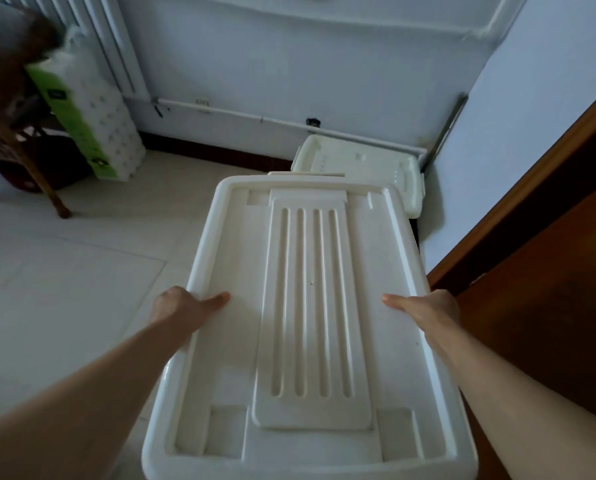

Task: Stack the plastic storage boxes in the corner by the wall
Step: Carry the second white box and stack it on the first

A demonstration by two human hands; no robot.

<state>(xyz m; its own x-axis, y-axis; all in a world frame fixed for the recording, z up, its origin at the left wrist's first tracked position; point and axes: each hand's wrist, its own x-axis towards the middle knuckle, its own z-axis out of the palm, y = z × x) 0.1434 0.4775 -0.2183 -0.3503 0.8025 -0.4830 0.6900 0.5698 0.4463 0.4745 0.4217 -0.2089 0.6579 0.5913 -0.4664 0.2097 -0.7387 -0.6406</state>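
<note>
Both hands, the left hand (182, 304) and right hand (428, 308), gripped the lidded storage box (307, 306) by its sides, carried short of the corner box (358, 168); next, lowering squarely onto it appeared necessary.

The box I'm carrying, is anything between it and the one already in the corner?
Nothing visible. The carried box, gripped on its long sides by the left hand and right hand, heads straight toward the corner box. The toilet-paper pack stands well to the left.

Corner box (358, 168) partly hidden.
</note>
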